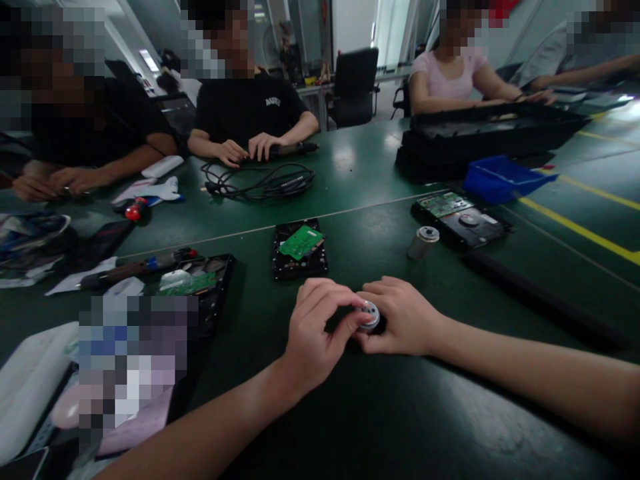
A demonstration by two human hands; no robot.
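Observation:
A small silver metal cylinder with holes in its round top is between my two hands, over the green table. My left hand pinches its top edge between thumb and forefinger. From the other side, my right hand is closed around its body, which is mostly hidden. A similar metal cylinder stands on the table beyond my right hand. Just past my left hand lies a black hard drive with a loose-looking green circuit board on it.
At left lie another opened drive, an electric screwdriver and a white case. At right are a hard drive, a black foam strip, a blue bin and a large black tray. Co-workers sit across, near a coiled cable.

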